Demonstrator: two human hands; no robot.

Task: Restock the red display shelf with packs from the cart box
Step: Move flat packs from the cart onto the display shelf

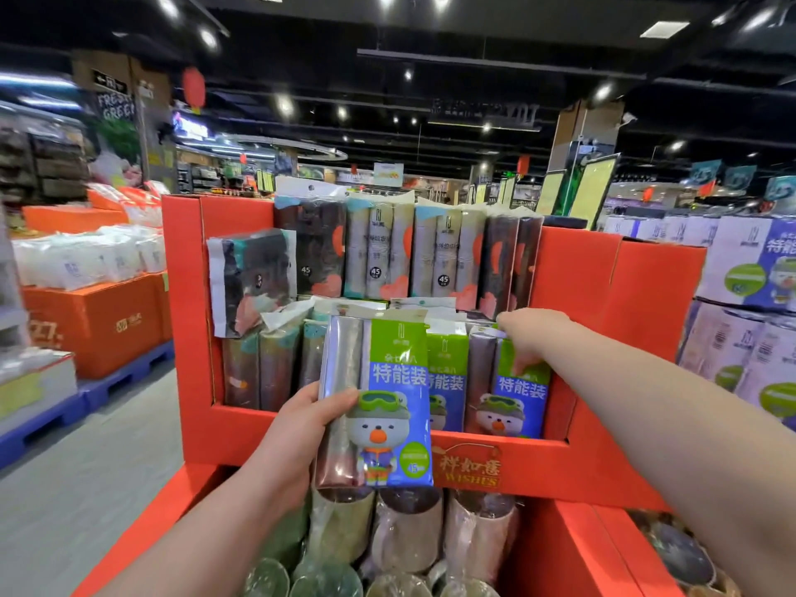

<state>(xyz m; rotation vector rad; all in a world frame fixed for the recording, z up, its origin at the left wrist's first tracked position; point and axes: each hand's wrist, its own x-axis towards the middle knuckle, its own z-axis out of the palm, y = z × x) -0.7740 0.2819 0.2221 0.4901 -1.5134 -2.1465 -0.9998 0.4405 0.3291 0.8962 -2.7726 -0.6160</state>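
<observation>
You are in a big store with a dark ceiling and small round lights. Stacks of boxes and soft white packs sit all around, at 9 o'clock and at 3 o'clock.

Right in front of you is the red display shelf [573,463]. It is made of smooth red cardboard with sharp, straight edges and gold writing on its front lip. Tall packs stand in rows on it, each one a bundle of round rolls in shiny clear wrap. The top row at 12 o'clock has dark rolls and pale rolls. One dark pack [252,280] at 10 o'clock leans crooked.

Your left hand [301,428] is closed around one pack [379,402]. The thumb lies on the front and the fingers go behind. You hold this pack upright, just in front of the shelf lip, at the middle of your view. It has a glossy green and blue label with a cartoon bear in goggles.

Your right hand [532,333], at 2 o'clock, is pinching the top of a standing pack [512,389] of the same kind on the lower row.

At 6 o'clock, more wrapped rolls [409,532] lie in the bin below, round ends up.
</observation>
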